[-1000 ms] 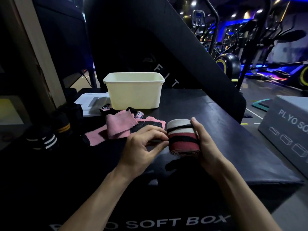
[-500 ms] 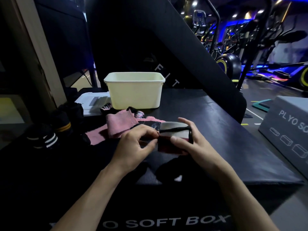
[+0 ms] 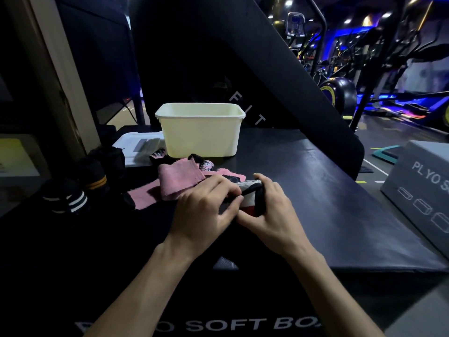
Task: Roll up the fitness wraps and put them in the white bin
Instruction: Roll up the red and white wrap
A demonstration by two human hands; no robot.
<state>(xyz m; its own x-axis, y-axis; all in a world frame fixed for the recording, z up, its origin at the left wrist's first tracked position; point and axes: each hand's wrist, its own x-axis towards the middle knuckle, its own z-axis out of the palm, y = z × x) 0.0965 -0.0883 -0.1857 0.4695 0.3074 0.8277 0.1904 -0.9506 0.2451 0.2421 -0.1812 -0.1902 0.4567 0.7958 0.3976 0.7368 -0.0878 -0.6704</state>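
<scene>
Both hands are in tight over the black plyo soft box point(image 3: 303, 190), and the rolled wrap point(image 3: 250, 198), banded white, black and red, is caught between them just above the padded top. The left hand point(image 3: 206, 210) has its fingers curled over the near end of the roll, thumb tucked underneath; the right hand point(image 3: 272, 210) clamps the far end, fingers bent over the top and thumb pressing along the lower edge, so both are gripping it firmly. How tightly the roll is wound is hard to tell, since the hands cover most of it. Just behind them, a pink wrap point(image 3: 179, 181) lies loose and partly folded on the box top, with a small pink-and-black item point(image 3: 206, 165) beside it. Further back sits the white bin point(image 3: 200, 135), upright at the far edge of the surface, well apart from the hands. To its left rests a white lid or tray point(image 3: 136, 147) with something grey on it. Along the left side, in deep shadow, stand dark rolled wraps: one with white stripes point(image 3: 73, 203), another with a yellow band point(image 3: 96, 182). The top is matte black, catching a dull sheen on the right. A second grey plyo box point(image 3: 422, 190) sits at right, and beyond a dark slanted panel point(image 3: 267, 69) the gym glows blue, with cardio machines point(image 3: 364, 57) and a black tyre point(image 3: 340, 93) in the background.
</scene>
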